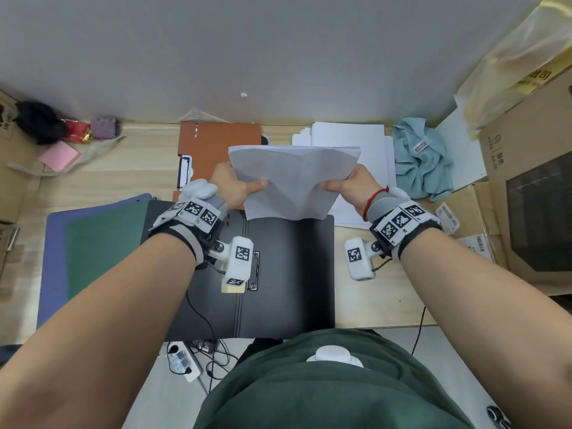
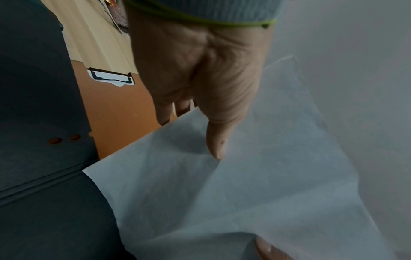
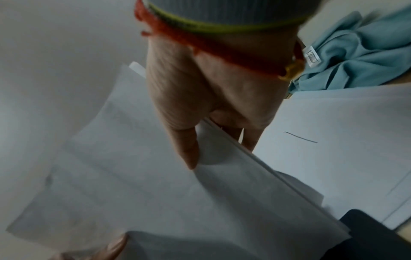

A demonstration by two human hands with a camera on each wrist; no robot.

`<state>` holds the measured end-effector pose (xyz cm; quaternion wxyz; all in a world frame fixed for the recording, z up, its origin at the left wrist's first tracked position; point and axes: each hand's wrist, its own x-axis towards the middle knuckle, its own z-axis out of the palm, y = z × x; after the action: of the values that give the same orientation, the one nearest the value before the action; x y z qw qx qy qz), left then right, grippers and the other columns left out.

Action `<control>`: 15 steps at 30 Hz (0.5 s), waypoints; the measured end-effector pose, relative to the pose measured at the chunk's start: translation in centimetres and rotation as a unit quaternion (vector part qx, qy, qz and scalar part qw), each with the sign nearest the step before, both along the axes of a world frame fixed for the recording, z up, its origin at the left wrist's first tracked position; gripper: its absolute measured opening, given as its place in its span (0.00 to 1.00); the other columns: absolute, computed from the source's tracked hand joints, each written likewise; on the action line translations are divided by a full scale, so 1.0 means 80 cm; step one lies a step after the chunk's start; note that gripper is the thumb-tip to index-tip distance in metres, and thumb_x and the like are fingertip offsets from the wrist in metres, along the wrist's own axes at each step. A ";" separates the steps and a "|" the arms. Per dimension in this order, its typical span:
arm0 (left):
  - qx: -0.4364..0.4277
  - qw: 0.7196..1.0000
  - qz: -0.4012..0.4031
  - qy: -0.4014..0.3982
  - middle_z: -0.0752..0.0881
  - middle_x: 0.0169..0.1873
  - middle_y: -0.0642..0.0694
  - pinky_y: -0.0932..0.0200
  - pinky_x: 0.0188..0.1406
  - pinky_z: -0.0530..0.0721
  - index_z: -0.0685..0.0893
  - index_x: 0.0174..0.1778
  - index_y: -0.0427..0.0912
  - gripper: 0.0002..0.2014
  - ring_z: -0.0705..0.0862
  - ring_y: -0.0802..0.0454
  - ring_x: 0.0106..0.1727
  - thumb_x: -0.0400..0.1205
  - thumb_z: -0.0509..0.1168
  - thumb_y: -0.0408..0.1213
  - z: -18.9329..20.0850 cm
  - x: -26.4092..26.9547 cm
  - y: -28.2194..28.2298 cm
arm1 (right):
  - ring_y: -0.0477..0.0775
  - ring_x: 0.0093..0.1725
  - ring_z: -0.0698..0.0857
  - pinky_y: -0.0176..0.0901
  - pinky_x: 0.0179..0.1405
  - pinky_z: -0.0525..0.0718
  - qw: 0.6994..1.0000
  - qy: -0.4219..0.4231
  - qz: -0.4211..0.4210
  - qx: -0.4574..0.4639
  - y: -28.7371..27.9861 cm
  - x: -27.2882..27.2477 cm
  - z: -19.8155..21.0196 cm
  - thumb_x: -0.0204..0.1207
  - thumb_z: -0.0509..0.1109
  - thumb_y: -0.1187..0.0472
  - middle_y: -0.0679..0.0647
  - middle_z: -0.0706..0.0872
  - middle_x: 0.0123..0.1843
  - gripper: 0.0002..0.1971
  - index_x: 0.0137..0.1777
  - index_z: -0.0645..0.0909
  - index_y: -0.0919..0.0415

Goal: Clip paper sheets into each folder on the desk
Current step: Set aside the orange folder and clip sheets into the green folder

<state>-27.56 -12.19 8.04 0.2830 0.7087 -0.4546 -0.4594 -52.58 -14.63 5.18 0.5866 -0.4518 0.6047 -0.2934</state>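
A small stack of white paper sheets (image 1: 294,181) is held upright above the desk, sagging in the middle. My left hand (image 1: 238,187) pinches its left edge, thumb on the near face (image 2: 217,140). My right hand (image 1: 349,187) pinches the right edge, thumb in front and fingers behind (image 3: 189,144). Below the sheets lies an open black folder (image 1: 278,274) with a metal clip (image 1: 254,270) near its spine. An orange folder (image 1: 216,144) with a clip on its left side lies behind it. A blue and green folder (image 1: 99,246) lies to the left.
A loose pile of white paper (image 1: 365,144) lies at the back right, beside a crumpled teal cloth (image 1: 424,156). Cardboard boxes (image 1: 532,187) line the right side. A pink note pad (image 1: 58,156) and small clutter sit at the back left. The wall (image 1: 247,51) is close behind.
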 end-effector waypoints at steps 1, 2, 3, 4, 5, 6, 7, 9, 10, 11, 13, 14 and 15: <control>-0.003 1.000 0.000 -0.013 0.83 0.47 0.47 0.70 0.32 0.73 0.85 0.55 0.35 0.17 0.82 0.52 0.48 0.74 0.79 0.37 -0.004 0.002 0.001 | 0.52 0.56 0.89 0.50 0.61 0.85 1.000 0.017 0.014 0.011 0.000 -0.004 -0.006 0.70 0.79 0.70 0.53 0.90 0.57 0.18 0.59 0.85 0.56; 0.009 1.000 -0.006 -0.026 0.83 0.47 0.47 0.69 0.36 0.74 0.85 0.55 0.36 0.18 0.82 0.52 0.48 0.74 0.79 0.39 -0.008 0.006 0.002 | 0.54 0.59 0.88 0.52 0.64 0.84 0.999 0.036 0.031 0.021 0.001 -0.007 -0.012 0.70 0.80 0.67 0.54 0.90 0.59 0.19 0.61 0.85 0.57; 0.017 0.999 -0.009 -0.037 0.84 0.49 0.47 0.66 0.42 0.76 0.85 0.55 0.35 0.20 0.83 0.51 0.49 0.73 0.79 0.42 -0.011 0.008 0.003 | 0.56 0.61 0.87 0.55 0.67 0.83 0.997 0.054 0.050 0.031 0.002 -0.009 -0.017 0.69 0.80 0.64 0.55 0.90 0.60 0.21 0.63 0.85 0.58; 0.025 0.998 -0.018 -0.046 0.87 0.53 0.46 0.61 0.48 0.80 0.86 0.57 0.34 0.25 0.85 0.50 0.51 0.72 0.79 0.47 -0.016 0.010 0.003 | 0.56 0.62 0.87 0.57 0.68 0.82 0.994 0.074 0.070 0.041 0.004 -0.010 -0.022 0.68 0.81 0.60 0.55 0.89 0.61 0.24 0.65 0.84 0.58; 0.031 0.997 -0.034 -0.059 0.88 0.56 0.44 0.53 0.55 0.83 0.86 0.58 0.35 0.27 0.87 0.47 0.54 0.70 0.79 0.51 -0.018 0.010 0.004 | 0.56 0.63 0.87 0.59 0.69 0.81 0.991 0.091 0.087 0.047 0.006 -0.012 -0.026 0.67 0.80 0.57 0.54 0.89 0.62 0.26 0.66 0.83 0.58; 0.035 0.995 -0.054 -0.074 0.89 0.57 0.42 0.47 0.60 0.84 0.87 0.60 0.36 0.27 0.88 0.44 0.56 0.71 0.78 0.50 -0.021 0.011 0.005 | 0.57 0.62 0.86 0.60 0.69 0.81 0.988 0.108 0.098 0.051 0.007 -0.013 -0.029 0.67 0.80 0.54 0.54 0.89 0.62 0.27 0.67 0.83 0.57; 0.036 0.993 -0.068 -0.087 0.90 0.57 0.41 0.44 0.61 0.85 0.87 0.60 0.38 0.23 0.88 0.42 0.57 0.74 0.77 0.47 -0.025 0.013 0.006 | 0.57 0.62 0.86 0.60 0.69 0.81 0.986 0.124 0.100 0.044 0.007 -0.014 -0.031 0.68 0.79 0.53 0.54 0.89 0.62 0.27 0.68 0.82 0.58; 0.031 0.992 -0.063 -0.107 0.91 0.56 0.41 0.44 0.59 0.85 0.88 0.59 0.40 0.16 0.89 0.42 0.55 0.77 0.75 0.42 -0.030 0.018 0.007 | 0.58 0.61 0.86 0.56 0.68 0.81 0.985 0.147 0.092 0.025 0.008 -0.012 -0.029 0.73 0.78 0.55 0.56 0.89 0.62 0.23 0.67 0.82 0.61; 0.029 0.992 -0.060 -0.110 0.91 0.55 0.42 0.44 0.58 0.86 0.88 0.59 0.40 0.15 0.89 0.42 0.54 0.78 0.75 0.42 -0.028 0.019 0.008 | 0.58 0.61 0.86 0.56 0.67 0.82 0.983 0.155 0.090 0.023 0.008 -0.010 -0.027 0.75 0.77 0.57 0.57 0.89 0.62 0.21 0.67 0.82 0.61; 0.032 0.991 -0.062 -0.114 0.91 0.55 0.43 0.44 0.58 0.86 0.88 0.59 0.41 0.15 0.89 0.41 0.53 0.78 0.74 0.42 -0.030 0.021 0.009 | 0.59 0.61 0.86 0.57 0.67 0.82 0.983 0.158 0.094 0.023 0.009 -0.011 -0.029 0.75 0.76 0.57 0.57 0.89 0.61 0.20 0.67 0.82 0.60; 0.039 0.986 -0.090 -0.133 0.90 0.56 0.42 0.47 0.57 0.85 0.87 0.61 0.40 0.17 0.89 0.39 0.54 0.79 0.73 0.43 -0.033 0.022 0.017 | 0.59 0.61 0.86 0.60 0.68 0.82 0.977 0.174 0.118 0.035 0.017 -0.008 -0.033 0.75 0.76 0.57 0.56 0.89 0.61 0.20 0.66 0.82 0.58; 0.045 0.982 -0.101 -0.150 0.90 0.57 0.41 0.51 0.55 0.84 0.86 0.62 0.39 0.17 0.88 0.38 0.55 0.79 0.73 0.43 -0.035 0.022 0.020 | 0.59 0.61 0.85 0.60 0.68 0.81 0.974 0.187 0.126 0.039 0.021 -0.008 -0.036 0.75 0.76 0.57 0.56 0.88 0.61 0.20 0.67 0.82 0.58; 0.049 0.980 -0.103 -0.162 0.89 0.57 0.40 0.54 0.52 0.81 0.86 0.62 0.38 0.17 0.87 0.38 0.56 0.80 0.72 0.43 -0.037 0.022 0.022 | 0.58 0.61 0.85 0.57 0.67 0.82 0.972 0.191 0.129 0.039 0.024 -0.006 -0.036 0.76 0.76 0.57 0.55 0.88 0.61 0.20 0.66 0.82 0.59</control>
<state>-25.78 -10.46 5.10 0.1218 0.7364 -0.5414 -0.3871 -53.08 -12.70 2.26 0.5104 -0.5504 0.6531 -0.1004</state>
